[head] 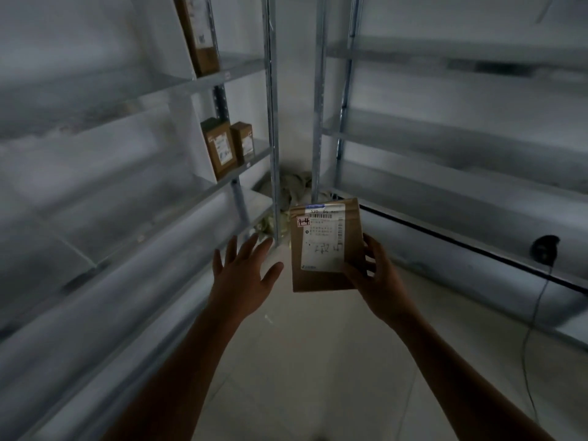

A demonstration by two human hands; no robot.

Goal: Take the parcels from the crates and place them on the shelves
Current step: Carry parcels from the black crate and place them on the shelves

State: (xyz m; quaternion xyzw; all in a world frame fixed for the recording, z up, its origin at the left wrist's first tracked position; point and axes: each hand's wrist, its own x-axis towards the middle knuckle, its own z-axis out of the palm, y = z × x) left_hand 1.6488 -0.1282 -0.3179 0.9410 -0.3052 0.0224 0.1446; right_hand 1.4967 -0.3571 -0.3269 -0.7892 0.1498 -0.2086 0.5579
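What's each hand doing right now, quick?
Left hand: open, fingers spread, holding nothing.
Right hand: gripping the brown parcel by its lower right corner.

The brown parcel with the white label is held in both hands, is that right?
Not quite. In the head view only the right hand grips the brown parcel with the white label; the left hand is open beside it, fingers spread, not touching it.

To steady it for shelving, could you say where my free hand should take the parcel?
Take the parcel by its bare left edge, coming from the left with the left hand: it is upright, and the right hand pinches its lower right corner.
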